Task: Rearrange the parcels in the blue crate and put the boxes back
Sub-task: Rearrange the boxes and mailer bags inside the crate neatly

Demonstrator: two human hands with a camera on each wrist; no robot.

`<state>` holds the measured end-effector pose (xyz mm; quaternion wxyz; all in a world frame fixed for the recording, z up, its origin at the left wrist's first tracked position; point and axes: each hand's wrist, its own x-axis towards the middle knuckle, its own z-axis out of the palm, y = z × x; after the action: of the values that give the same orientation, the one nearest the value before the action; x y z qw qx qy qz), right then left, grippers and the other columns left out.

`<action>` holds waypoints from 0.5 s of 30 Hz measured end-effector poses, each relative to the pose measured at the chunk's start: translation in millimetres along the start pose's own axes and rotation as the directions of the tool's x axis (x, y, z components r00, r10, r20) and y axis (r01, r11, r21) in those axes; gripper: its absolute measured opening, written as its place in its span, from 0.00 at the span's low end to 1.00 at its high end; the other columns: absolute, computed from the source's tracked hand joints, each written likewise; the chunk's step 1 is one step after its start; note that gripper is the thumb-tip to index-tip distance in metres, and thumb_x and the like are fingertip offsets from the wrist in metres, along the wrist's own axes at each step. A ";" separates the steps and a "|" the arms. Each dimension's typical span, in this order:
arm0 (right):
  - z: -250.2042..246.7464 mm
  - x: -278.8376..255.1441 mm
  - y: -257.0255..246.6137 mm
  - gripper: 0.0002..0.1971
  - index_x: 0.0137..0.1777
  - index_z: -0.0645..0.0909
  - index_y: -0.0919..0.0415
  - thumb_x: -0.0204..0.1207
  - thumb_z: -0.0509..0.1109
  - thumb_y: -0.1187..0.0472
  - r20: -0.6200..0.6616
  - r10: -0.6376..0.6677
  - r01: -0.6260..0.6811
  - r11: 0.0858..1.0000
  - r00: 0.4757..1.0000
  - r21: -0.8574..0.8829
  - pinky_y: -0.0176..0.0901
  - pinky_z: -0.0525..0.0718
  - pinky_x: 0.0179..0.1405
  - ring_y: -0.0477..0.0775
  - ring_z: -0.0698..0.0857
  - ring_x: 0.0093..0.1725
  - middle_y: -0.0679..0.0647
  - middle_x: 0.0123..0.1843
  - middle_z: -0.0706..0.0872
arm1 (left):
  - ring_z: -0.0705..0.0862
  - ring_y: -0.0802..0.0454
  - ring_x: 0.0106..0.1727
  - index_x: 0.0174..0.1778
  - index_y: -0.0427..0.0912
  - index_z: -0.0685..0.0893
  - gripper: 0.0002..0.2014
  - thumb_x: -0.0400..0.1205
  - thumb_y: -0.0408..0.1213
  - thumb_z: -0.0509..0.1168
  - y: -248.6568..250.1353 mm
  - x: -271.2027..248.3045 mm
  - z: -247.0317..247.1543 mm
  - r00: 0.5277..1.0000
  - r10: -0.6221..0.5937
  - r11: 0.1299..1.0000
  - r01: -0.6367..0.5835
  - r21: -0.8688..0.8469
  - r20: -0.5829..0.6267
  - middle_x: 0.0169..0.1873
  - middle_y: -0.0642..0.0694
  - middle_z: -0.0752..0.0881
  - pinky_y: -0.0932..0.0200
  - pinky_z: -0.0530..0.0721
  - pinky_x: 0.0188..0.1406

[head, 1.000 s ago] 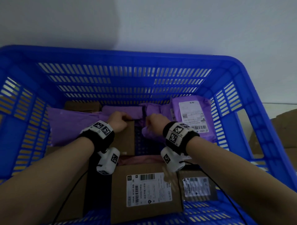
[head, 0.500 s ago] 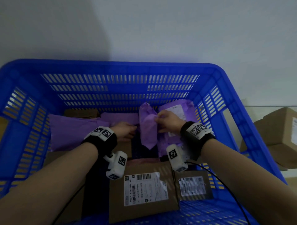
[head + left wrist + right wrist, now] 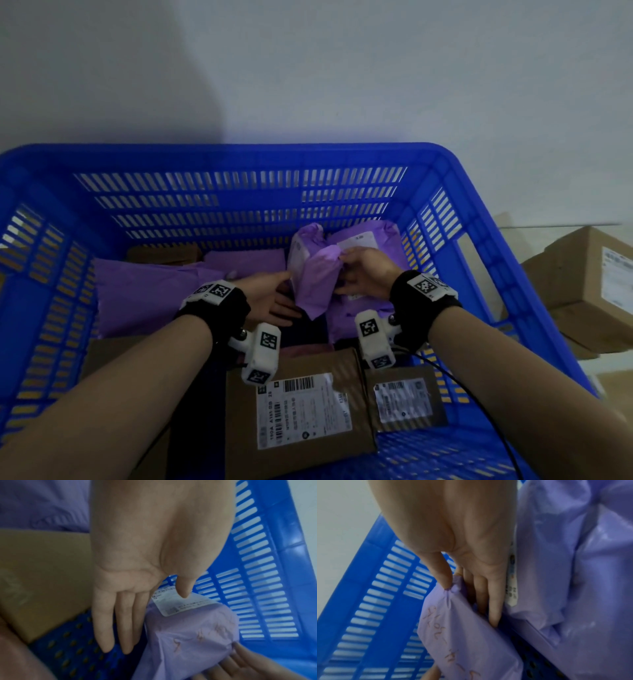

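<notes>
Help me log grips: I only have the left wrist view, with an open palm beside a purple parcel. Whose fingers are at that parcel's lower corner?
Observer: They belong to the right hand. The right wrist view shows its thumb and fingers pinching a gathered corner of the purple parcel.
Operator: Is the parcel lying flat?
Observer: No. The head view shows it held roughly upright, in the far right part of the blue crate.
Operator: What lies nearest the person?
Observer: Two labelled boxes lie side by side in the crate's near part, with the larger cardboard box left of the smaller cardboard box.
</notes>
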<state>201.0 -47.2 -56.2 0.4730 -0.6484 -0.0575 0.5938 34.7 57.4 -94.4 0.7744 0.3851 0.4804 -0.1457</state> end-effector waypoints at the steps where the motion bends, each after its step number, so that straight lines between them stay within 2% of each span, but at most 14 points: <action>1: -1.8 -1.1 -0.1 0.13 0.37 0.70 0.57 0.82 0.52 0.67 -0.004 -0.001 0.001 1.000 1.000 0.015 0.66 0.76 0.63 0.57 0.78 0.38 0.56 0.34 0.75 | 0.84 0.38 0.54 0.82 0.35 0.56 0.36 0.85 0.55 0.55 0.5 0.4 1.3 1.000 -0.004 1.000 0.004 -0.009 0.009 0.66 0.29 0.78 0.45 0.83 0.50; 3: -5.9 -2.2 -0.5 0.12 0.37 0.71 0.58 0.82 0.52 0.66 -0.010 -0.008 0.008 0.999 1.000 0.038 0.65 0.75 0.65 0.57 0.79 0.39 0.57 0.36 0.77 | 0.84 0.40 0.51 0.81 0.35 0.59 0.35 0.84 0.54 0.56 1.1 2.0 2.6 1.000 -0.011 1.000 0.012 -0.023 0.023 0.56 0.31 0.82 0.45 0.83 0.48; 5: -8.8 -3.5 -2.0 0.11 0.39 0.74 0.59 0.80 0.53 0.65 -0.010 0.010 -0.010 0.999 1.000 0.036 0.59 0.79 0.58 0.59 0.81 0.42 0.58 0.40 0.80 | 0.83 0.40 0.51 0.80 0.35 0.62 0.33 0.84 0.53 0.57 2.8 3.8 3.4 0.999 -0.008 0.999 0.009 -0.037 0.032 0.54 0.33 0.82 0.44 0.83 0.52; 8: -11.8 -3.0 -2.3 0.10 0.39 0.75 0.61 0.78 0.54 0.65 -0.026 0.039 -0.039 0.999 0.999 0.000 0.52 0.81 0.52 0.60 0.82 0.44 0.59 0.41 0.81 | 0.82 0.41 0.51 0.79 0.34 0.65 0.32 0.84 0.51 0.59 6.6 3.9 6.8 1.000 0.022 0.996 -0.021 -0.090 0.013 0.67 0.32 0.78 0.43 0.79 0.58; 9: -11.5 -3.1 -2.2 0.09 0.39 0.75 0.61 0.77 0.54 0.65 -0.029 0.046 -0.047 0.999 0.999 -0.022 0.52 0.81 0.51 0.60 0.81 0.42 0.59 0.40 0.80 | 0.82 0.41 0.51 0.79 0.35 0.65 0.32 0.83 0.51 0.60 7.5 4.0 8.4 0.999 0.045 0.992 -0.045 -0.115 -0.002 0.70 0.33 0.76 0.44 0.79 0.57; 11: -10.1 -3.0 -0.9 0.08 0.38 0.74 0.61 0.76 0.55 0.66 -0.040 0.052 -0.055 0.996 0.998 -0.068 0.51 0.81 0.46 0.60 0.79 0.38 0.60 0.37 0.77 | 0.83 0.42 0.51 0.79 0.37 0.66 0.32 0.82 0.50 0.62 7.3 4.7 11.0 0.996 0.083 0.983 -0.086 -0.159 -0.025 0.72 0.34 0.75 0.45 0.81 0.51; 15: -8.5 -3.0 2.3 0.08 0.36 0.72 0.61 0.76 0.55 0.67 -0.059 0.054 -0.059 0.993 0.997 -0.104 0.48 0.79 0.39 0.59 0.76 0.33 0.60 0.34 0.73 | 0.84 0.43 0.50 0.76 0.39 0.71 0.28 0.81 0.48 0.64 4.8 5.5 15.6 0.993 0.116 0.965 -0.113 -0.237 -0.001 0.56 0.37 0.83 0.46 0.83 0.46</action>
<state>206.0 -54.9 -56.9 0.4225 -0.6904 -0.0570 0.5845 50.1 49.8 -93.2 0.8250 0.3160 0.4663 -0.0450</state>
